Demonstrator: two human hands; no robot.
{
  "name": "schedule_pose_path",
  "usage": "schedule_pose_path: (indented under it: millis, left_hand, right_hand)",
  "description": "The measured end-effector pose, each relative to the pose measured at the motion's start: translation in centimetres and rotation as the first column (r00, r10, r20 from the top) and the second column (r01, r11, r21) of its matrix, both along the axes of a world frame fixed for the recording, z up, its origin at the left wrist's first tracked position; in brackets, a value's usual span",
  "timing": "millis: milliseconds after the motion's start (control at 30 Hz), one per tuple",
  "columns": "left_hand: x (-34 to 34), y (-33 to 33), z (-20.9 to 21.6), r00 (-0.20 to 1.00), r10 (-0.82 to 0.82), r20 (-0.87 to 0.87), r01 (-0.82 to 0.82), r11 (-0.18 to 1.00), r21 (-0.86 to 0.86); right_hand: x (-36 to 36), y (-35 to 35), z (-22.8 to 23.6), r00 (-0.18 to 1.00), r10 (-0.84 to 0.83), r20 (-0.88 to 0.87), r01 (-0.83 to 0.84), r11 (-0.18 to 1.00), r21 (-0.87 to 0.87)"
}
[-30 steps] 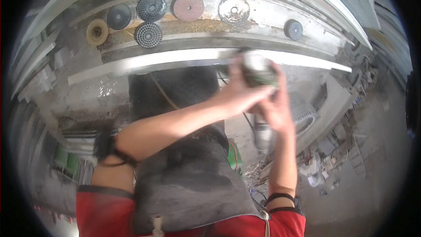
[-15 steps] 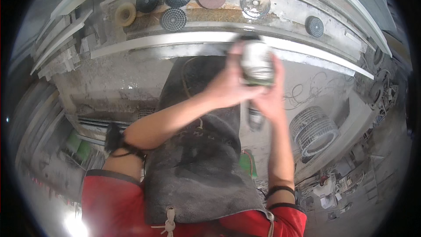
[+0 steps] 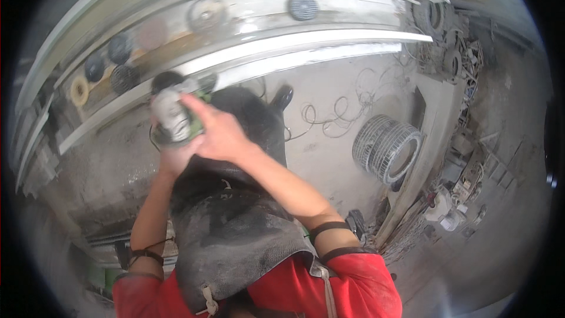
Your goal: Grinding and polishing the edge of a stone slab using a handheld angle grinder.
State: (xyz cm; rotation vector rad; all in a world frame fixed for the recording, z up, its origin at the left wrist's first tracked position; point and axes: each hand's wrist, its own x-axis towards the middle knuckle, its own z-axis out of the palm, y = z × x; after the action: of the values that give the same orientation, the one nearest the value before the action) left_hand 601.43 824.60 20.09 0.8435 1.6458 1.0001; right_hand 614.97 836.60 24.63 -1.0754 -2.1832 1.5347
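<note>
Grey-and-green handheld angle grinder (image 3: 172,119) gripped in both hands at the front edge of the long pale stone slab (image 3: 329,44): right hand (image 3: 219,132) with fingers wrapped over its body, left hand (image 3: 175,156) clasped underneath. Round polishing discs (image 3: 125,78) lying on the slab just beyond.

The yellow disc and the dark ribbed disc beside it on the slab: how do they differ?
The yellow disc is pale with an open centre hole; the dark ribbed disc is blackish and grooved, with no clear hole. The yellow one lies nearer the slab's left end. Both are round, lie flat, and are untouched by the hands.
</note>
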Motion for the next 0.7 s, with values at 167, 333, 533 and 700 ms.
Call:
schedule_pose_path:
  millis: [167, 333, 533, 700]
  left_hand:
    - [21.6, 19.4, 1.1, 0.975, -0.028, 0.22, -0.034, 0.961, 0.276]
    - [41.2, 34.9, 2.7, 0.927, -0.124, 0.354, 0.044, 0.973, 0.226]
    - [52.1, 47.0, 5.4, 0.91, -0.323, 0.26, 0.349, 0.935, -0.06]
    - [47.1, 41.3, 5.1, 0.916, -0.269, 0.296, 0.282, 0.959, -0.002]
  right_hand:
    - [21.6, 12.6, -0.6, 0.958, -0.286, 0.002, 0.286, 0.958, 0.009]
    - [42.3, 24.9, -1.4, 0.828, -0.558, 0.054, 0.561, 0.821, -0.109]
    - [59.3, 34.3, -4.8, 0.703, -0.67, 0.237, 0.663, 0.739, 0.122]
    - [49.4, 31.0, -2.3, 0.834, -0.531, 0.149, 0.54, 0.841, -0.025]
